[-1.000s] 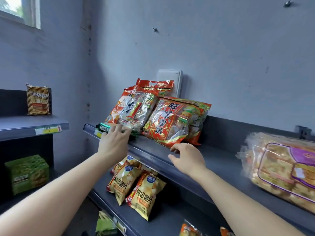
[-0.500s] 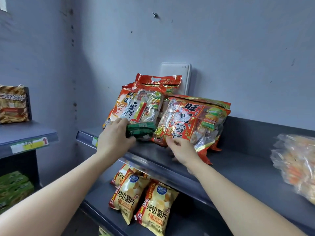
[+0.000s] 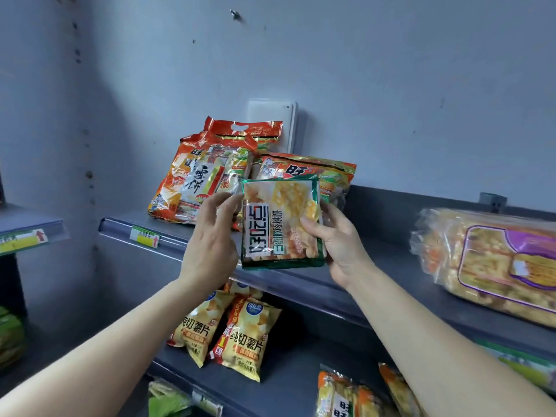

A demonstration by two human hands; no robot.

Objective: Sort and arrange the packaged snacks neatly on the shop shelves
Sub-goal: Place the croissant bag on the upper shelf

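A green-edged snack pack [image 3: 281,224] with a yellow cracker picture is held upright in front of the top grey shelf [image 3: 376,266]. My left hand [image 3: 210,245] pinches its left edge with thumb and fingers. My right hand [image 3: 337,245] grips its right side, thumb on the front. Behind it two large red-orange rice cracker bags lean on the wall, the left bag [image 3: 198,182] and the right bag [image 3: 328,173], partly hidden by the pack.
A big clear bag of yellow snacks [image 3: 493,260] lies on the top shelf at the right. Yellow chip bags [image 3: 240,335] stand on the lower shelf [image 3: 285,386]. More orange packs [image 3: 355,395] sit lower right. A second shelf unit [image 3: 27,230] stands at the left.
My left hand lifted the green pack off the shelf edge and turned it upright. My right hand left the red bag and took the pack's right side.
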